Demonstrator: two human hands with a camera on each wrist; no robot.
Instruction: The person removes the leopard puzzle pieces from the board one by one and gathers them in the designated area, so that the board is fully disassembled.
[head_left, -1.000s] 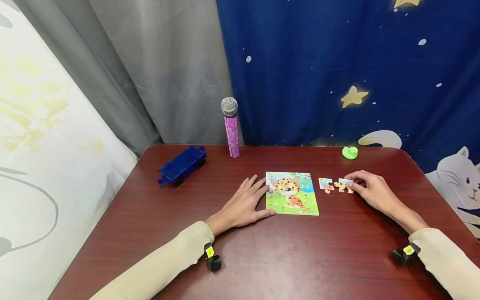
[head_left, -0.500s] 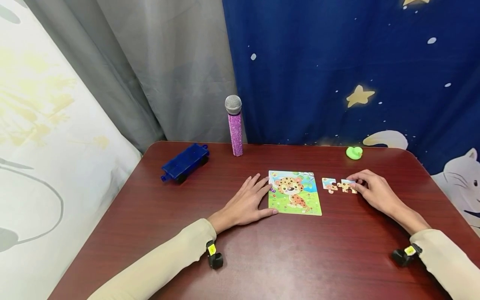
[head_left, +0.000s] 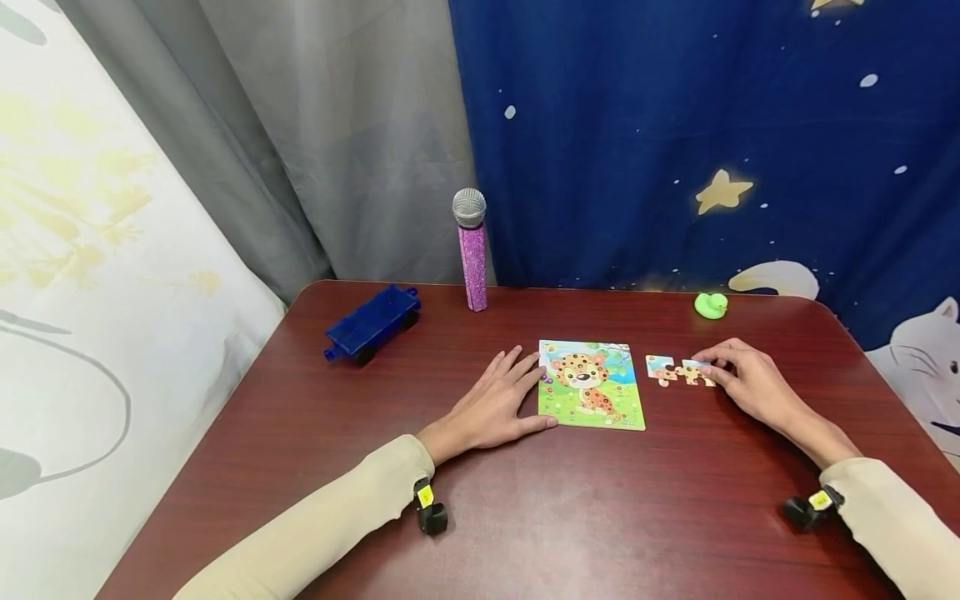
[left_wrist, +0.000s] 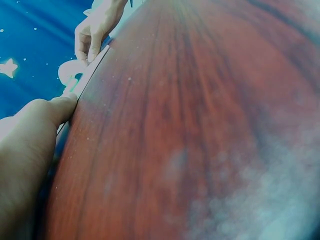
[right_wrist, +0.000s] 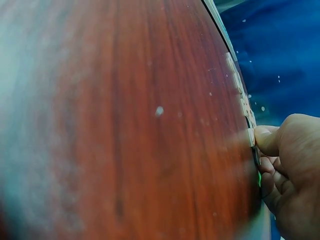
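In the head view, a square jigsaw board point(head_left: 561, 408) with a leopard picture lies on the table. My left hand point(head_left: 491, 408) rests with fingers spread along its left side, the fingertips and thumb touching the edge. To the board's right are two loose puzzle pieces, close together. The left puzzle piece point(head_left: 659, 367) shows sky and an ear. My right hand point(head_left: 753, 383) pinches the right-hand, spotted puzzle piece point(head_left: 691, 372) between thumb and finger, its right edge covered by the fingertips. In the right wrist view, the thumb point(right_wrist: 267, 140) presses on a thin piece seen edge-on.
A blue toy wagon point(head_left: 372, 323) stands at the back left of the brown table point(head_left: 570, 517). Near the back edge, a pink glittery microphone point(head_left: 473, 267) stands upright. A green toy duck point(head_left: 710, 306) sits behind my right hand. Curtains hang behind the table.
The whole head view has shifted slightly, so everything appears a little further right. Both hands, the board and the pieces keep their places relative to each other.
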